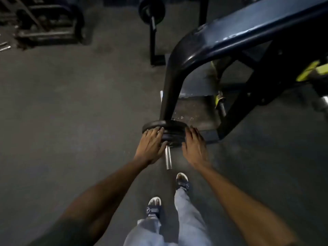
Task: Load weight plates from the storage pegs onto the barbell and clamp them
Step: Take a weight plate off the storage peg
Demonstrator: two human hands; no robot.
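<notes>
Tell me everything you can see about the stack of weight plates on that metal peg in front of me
The weight plates are black round discs, apparently several stacked face to face, though blur hides the count. They sit on a silver metal peg whose bare end sticks out toward the person. The stack is low, at the foot of the dark blue machine frame. The left hand grips the left rim, fingers curled over the edge; the right hand rests on the right rim.
</notes>
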